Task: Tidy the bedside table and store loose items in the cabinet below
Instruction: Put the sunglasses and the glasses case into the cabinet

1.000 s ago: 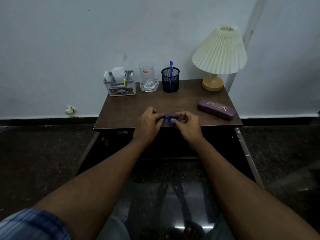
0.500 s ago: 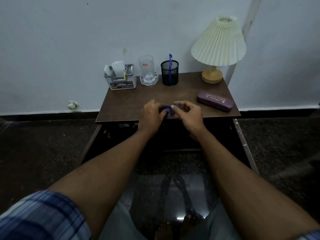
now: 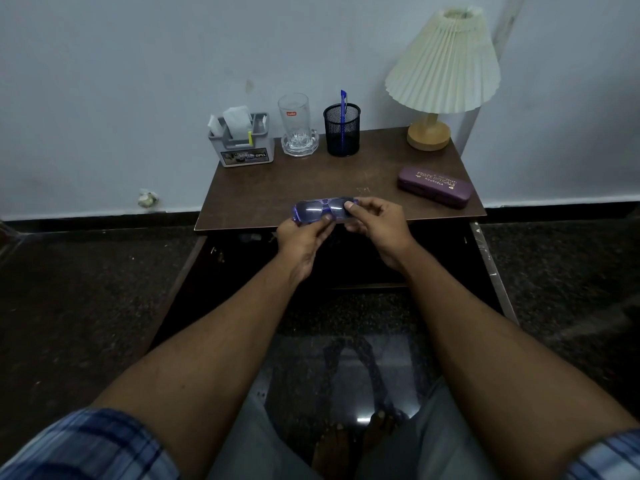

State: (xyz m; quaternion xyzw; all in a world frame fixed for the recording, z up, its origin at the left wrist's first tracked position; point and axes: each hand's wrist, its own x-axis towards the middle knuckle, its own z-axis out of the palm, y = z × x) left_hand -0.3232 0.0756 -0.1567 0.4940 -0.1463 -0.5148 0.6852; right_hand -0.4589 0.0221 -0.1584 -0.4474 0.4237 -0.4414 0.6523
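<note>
A pair of blue-framed glasses (image 3: 320,210) is held over the front edge of the brown bedside table (image 3: 263,195), lenses facing me. My left hand (image 3: 303,237) pinches its lower left side and my right hand (image 3: 377,221) grips its right end. A purple glasses case (image 3: 434,187) lies shut on the table's right side. Under the tabletop the dark cabinet (image 3: 363,268) stands with both doors swung outward; its inside is too dark to make out.
Along the back of the table stand a grey organiser (image 3: 242,142) with papers, a glass (image 3: 296,124) on a glass dish, a black mesh pen cup (image 3: 342,131) with a blue pen, and a pleated lamp (image 3: 443,67). The cabinet doors (image 3: 488,271) flank my arms.
The glasses were bunched between both hands; now they are turned flat with the lenses showing. My view has tilted down, so the table sits higher in frame.
</note>
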